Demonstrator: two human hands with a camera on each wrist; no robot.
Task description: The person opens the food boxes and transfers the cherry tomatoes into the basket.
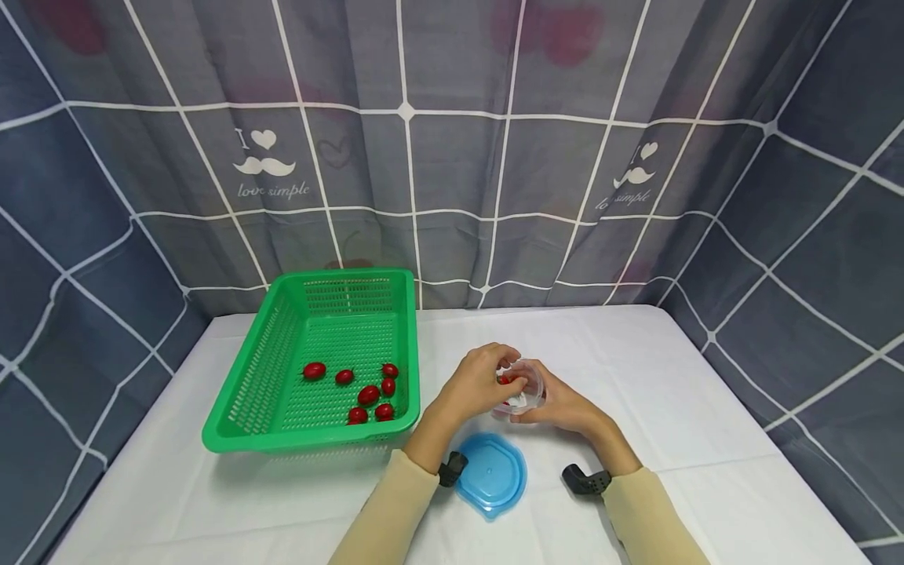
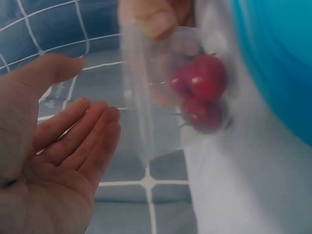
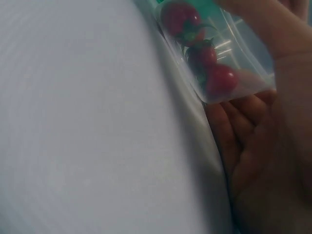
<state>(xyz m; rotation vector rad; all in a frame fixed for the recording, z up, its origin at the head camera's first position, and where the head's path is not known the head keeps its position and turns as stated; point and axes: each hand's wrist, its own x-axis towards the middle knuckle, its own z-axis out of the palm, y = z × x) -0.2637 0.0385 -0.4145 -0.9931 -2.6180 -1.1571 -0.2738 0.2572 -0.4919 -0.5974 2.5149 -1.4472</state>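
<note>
My right hand (image 1: 566,406) grips a small clear plastic tub (image 1: 536,390) from its right side, thumb on one side and fingers on the other. Inside lie several red cherry tomatoes (image 3: 222,81) with green stems, seen through the wall in both wrist views. Over the tub's mouth hovers my left hand (image 1: 480,380). The left wrist view shows its thumb and fingers (image 2: 100,141) apart, with nothing between them. A round blue lid (image 1: 492,475) with a tab lies on the table near the left wrist.
To the left stands a green slotted basket (image 1: 413,337) with several cherry tomatoes (image 1: 369,395) on its floor. A white cloth (image 1: 607,345) covers the table. Grey checked curtains (image 1: 452,165) hang behind and at both sides.
</note>
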